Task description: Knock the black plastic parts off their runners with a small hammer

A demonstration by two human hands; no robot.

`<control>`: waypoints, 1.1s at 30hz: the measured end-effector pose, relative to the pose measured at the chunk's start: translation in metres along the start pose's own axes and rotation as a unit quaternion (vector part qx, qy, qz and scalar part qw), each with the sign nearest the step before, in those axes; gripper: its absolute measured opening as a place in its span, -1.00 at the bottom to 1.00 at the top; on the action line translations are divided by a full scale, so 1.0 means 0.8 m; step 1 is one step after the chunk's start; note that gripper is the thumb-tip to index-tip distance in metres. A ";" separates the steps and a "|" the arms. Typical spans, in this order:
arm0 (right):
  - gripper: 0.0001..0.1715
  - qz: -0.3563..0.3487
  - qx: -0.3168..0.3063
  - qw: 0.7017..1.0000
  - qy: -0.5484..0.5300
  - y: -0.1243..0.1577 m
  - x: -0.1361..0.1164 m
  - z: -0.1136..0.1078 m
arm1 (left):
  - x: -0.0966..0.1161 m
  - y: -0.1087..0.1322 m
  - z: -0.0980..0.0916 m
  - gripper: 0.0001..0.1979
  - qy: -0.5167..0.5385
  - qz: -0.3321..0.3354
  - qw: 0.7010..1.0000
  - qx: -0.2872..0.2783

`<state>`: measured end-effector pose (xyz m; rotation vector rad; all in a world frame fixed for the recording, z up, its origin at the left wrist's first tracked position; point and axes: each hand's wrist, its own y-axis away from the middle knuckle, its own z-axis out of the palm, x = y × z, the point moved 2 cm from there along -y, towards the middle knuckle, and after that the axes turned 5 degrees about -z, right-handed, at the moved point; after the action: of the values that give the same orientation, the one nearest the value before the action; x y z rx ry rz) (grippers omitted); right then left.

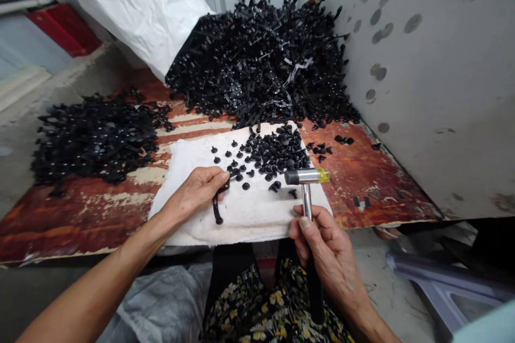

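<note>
My left hand (196, 194) rests on a folded white cloth (249, 220) and pinches a black plastic runner strip (218, 202) that hangs down from its fingers. My right hand (328, 257) grips a small hammer (306, 193) upright by its dark handle, with a steel shaft and a double-faced head with one yellow tip. The hammer head stands just above the cloth, near a pile of small black plastic mushroom-shaped pieces (276, 153). Several loose pieces lie scattered between my two hands.
A large heap of black plastic strips (257, 64) spills from a white sack (137, 5) onto a worn, red-stained wooden board (92, 214). A second heap (96, 139) lies to the left. A grey dented panel (418, 80) stands at the right, above a grey plastic stool (442, 284).
</note>
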<state>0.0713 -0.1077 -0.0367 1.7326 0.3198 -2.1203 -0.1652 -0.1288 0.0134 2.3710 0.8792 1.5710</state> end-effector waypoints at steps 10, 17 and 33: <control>-0.59 0.014 -0.001 1.000 0.008 0.001 0.000 -0.002 | -0.001 -0.001 0.000 -0.59 -0.011 0.007 1.000 -0.007; -0.60 0.014 -0.006 1.000 0.013 0.002 -0.001 -0.001 | -0.007 -0.005 -0.001 -0.57 -0.044 0.029 0.999 -0.009; -0.27 -0.351 -0.187 0.793 0.462 -0.043 -0.065 0.025 | -0.004 -0.007 -0.007 -0.61 -0.167 0.094 0.981 0.035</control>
<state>0.0476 -0.0767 0.0163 2.4734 1.7414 -1.1677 -0.1736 -0.1267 0.0110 2.7276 0.6634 1.1569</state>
